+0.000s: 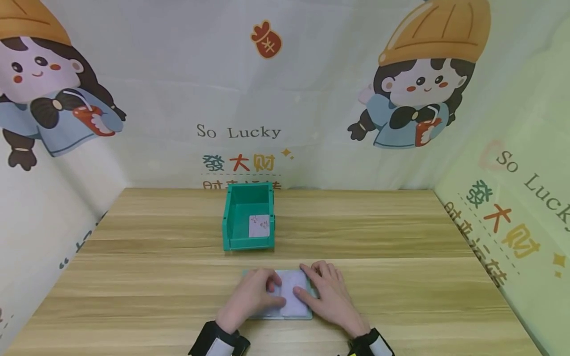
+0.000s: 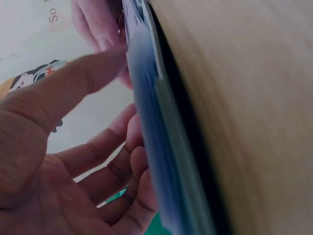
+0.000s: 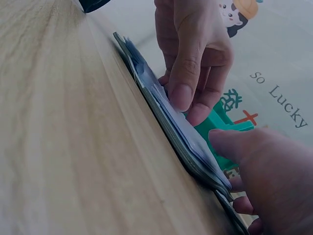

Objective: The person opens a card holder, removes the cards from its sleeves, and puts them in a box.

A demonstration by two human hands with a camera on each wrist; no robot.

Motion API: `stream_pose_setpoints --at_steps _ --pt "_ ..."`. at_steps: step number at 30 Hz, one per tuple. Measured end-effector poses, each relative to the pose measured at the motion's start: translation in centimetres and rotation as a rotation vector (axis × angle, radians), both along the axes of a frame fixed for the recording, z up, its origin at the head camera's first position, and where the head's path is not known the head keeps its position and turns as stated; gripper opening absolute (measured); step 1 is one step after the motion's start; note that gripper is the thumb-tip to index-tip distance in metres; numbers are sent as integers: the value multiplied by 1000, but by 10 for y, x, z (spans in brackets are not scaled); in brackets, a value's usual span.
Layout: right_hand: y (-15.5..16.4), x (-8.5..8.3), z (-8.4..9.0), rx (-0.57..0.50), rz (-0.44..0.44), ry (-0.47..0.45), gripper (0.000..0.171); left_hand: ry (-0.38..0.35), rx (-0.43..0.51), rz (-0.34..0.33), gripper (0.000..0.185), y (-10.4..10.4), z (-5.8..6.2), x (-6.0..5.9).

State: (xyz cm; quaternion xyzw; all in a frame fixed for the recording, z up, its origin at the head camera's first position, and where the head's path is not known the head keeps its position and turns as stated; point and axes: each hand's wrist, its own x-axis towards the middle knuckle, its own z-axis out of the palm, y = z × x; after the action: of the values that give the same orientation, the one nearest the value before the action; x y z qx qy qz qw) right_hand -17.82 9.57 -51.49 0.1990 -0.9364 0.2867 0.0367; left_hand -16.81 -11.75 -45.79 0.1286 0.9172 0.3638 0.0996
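Note:
A small booklet (image 1: pixel 295 292) with clear sleeve-like pages, perhaps a card album, lies spread on the table. My left hand (image 1: pixel 253 295) bends over its left half; thumb and fingertips meet the page close to the middle. In the left wrist view, that thumb (image 2: pixel 88 78) reaches to the pages while the other fingers curl against them. Whether anything is pinched there is hidden. At the right edge rests my right hand (image 1: pixel 331 296), fingers extended along the border. From the right wrist view, its thumb (image 3: pixel 227 142) hovers above the upper page, and its fingertips touch the booklet's edge.
Beyond the booklet stands a green open-topped bin (image 1: pixel 226 232). Inside lies a pale card (image 1: pixel 259 226) with small reddish marks. A printed cloth (image 1: pixel 311 99) hangs behind the wooden table (image 1: pixel 378 222) and along its sides.

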Motion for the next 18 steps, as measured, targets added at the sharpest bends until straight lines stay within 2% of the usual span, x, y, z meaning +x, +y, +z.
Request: stream_pose_setpoints --at_steps 6,18 --pt "-1 0 0 11 -3 -4 56 -26 23 5 35 -1 -4 -1" --pt "-1 -1 1 -31 -6 -16 49 -109 59 14 33 -5 -5 -5"
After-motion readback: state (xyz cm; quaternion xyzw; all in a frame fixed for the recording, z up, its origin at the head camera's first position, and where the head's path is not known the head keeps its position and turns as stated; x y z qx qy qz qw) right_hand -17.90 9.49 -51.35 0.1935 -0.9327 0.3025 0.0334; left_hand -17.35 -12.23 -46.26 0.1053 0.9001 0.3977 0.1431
